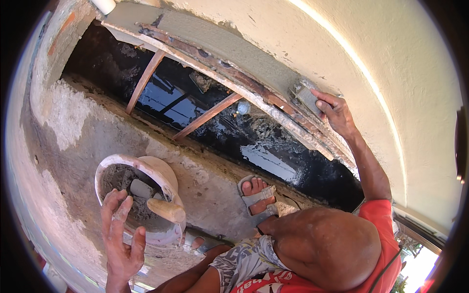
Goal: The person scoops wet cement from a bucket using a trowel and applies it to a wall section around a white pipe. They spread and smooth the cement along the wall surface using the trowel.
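My right hand grips a small grey mortar-smeared float. The float rests against the band of wet grey mortar along the foot of the cream wall. At lower left my left hand is raised with its fingers apart, grey residue on them, holding nothing. Just beyond it stands a whitish bucket containing dark grey mortar. A trowel with a wooden handle lies in the bucket, its handle across the rim nearest me.
A dark, water-filled trench runs diagonally between the concrete ledge and the wall. Wooden braces span it, meeting a long board below the mortar. My sandalled foot is close to the trench edge. A white pipe shows at top left.
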`<state>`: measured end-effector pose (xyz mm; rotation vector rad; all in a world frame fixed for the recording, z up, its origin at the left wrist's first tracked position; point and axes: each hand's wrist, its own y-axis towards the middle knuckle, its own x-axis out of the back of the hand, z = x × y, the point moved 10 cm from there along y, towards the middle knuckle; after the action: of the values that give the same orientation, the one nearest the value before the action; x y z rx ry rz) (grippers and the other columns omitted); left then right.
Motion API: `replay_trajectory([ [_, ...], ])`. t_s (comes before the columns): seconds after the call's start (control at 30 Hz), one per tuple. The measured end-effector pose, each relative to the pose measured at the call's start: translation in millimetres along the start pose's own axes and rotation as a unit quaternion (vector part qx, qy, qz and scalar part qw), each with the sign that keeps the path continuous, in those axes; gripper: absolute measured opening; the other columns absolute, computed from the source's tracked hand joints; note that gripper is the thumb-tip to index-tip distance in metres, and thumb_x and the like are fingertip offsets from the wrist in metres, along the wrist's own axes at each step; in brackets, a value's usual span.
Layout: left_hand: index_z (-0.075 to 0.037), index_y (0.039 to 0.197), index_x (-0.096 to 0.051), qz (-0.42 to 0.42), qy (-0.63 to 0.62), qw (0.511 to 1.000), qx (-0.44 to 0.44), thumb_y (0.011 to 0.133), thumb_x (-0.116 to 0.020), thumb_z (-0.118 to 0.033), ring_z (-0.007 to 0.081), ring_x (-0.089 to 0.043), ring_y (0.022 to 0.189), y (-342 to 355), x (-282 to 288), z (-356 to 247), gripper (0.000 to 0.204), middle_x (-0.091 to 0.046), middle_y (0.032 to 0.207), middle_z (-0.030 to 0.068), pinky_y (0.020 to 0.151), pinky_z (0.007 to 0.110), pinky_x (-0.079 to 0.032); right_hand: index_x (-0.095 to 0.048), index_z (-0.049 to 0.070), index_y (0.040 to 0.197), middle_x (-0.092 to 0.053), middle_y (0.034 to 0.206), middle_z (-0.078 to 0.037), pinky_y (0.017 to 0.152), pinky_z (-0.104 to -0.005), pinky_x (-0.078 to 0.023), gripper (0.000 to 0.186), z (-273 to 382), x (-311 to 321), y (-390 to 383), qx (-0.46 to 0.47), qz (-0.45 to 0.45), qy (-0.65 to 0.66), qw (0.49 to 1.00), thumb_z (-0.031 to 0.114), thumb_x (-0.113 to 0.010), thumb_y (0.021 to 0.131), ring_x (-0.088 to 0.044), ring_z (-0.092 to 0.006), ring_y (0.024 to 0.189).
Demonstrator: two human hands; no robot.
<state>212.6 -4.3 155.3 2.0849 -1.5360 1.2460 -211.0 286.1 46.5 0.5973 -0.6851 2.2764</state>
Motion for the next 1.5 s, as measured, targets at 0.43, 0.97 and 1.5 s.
replay_trajectory([
  [0.43,-0.004,0.137,-0.051,-0.015,-0.016,1.0,0.006,0.095,-0.057,-0.028,0.0409,-0.039,0.135,1,-1,3,0.049,-0.044,0.143,0.0215,0.111,0.052,-0.03,-0.066,0.008,0.124,-0.066,0.084,-0.016,0.069,-0.0381,-0.053,0.034,46,-24,-26,0.161,0.023,-0.189,0.968,0.003,-0.061,0.09,-0.063,-0.0261,0.07],
  [0.97,-0.003,0.14,-0.046,0.004,-0.011,1.0,-0.013,0.096,-0.054,-0.026,0.0441,-0.037,0.135,4,-2,-2,0.05,-0.041,0.142,0.0234,0.109,0.056,-0.032,-0.057,0.004,0.135,-0.063,0.093,-0.01,0.068,-0.0289,-0.053,0.043,12,26,-29,0.036,-0.03,-0.006,0.999,0.004,-0.06,0.092,-0.062,-0.016,0.073],
  [1.5,-0.002,0.139,-0.047,0.002,-0.004,1.0,0.0,0.096,-0.056,-0.024,0.043,-0.038,0.135,1,-2,-1,0.049,-0.042,0.142,0.0223,0.11,0.055,-0.031,-0.053,0.004,0.129,-0.056,0.096,-0.014,0.067,-0.0415,-0.056,0.045,71,-33,-18,0.26,-0.112,-0.361,0.888,0.005,-0.064,0.085,-0.064,-0.0327,0.081],
])
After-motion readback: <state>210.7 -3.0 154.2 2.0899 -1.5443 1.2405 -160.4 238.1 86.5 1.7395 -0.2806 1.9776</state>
